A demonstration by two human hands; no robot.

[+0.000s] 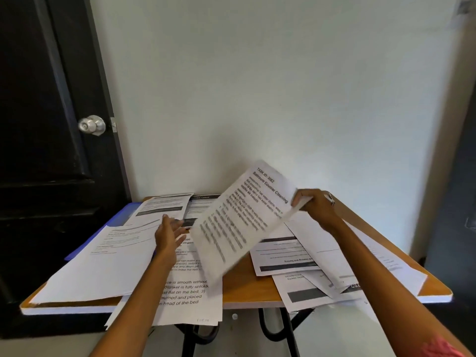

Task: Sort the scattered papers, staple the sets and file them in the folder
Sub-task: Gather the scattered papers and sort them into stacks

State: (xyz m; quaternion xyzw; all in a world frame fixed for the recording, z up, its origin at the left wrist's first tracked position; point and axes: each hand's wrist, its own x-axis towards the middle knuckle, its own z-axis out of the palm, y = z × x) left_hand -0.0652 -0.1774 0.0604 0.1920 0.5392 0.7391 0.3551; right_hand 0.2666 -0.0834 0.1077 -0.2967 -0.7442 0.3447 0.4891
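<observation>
My right hand (pixel 315 206) pinches the upper right edge of a printed sheet (pixel 242 217) headed "Bathroom Counter Cleaning" and holds it tilted above the table, blurred by motion. My left hand (pixel 168 234) hovers with fingers spread just left of that sheet, over the scattered papers (pixel 108 264). More printed sheets (pixel 283 256) lie overlapping across the small wooden table (pixel 239 289); some hang over its front edge. A blue folder (pixel 121 215) lies at the back left under several papers, only its edge showing. No stapler is visible.
The table stands against a white wall (pixel 257 86). A black door with a silver knob (pixel 92 125) is close on the left. Black metal table legs (pixel 286 328) show below the front edge. A dark panel stands at the right edge.
</observation>
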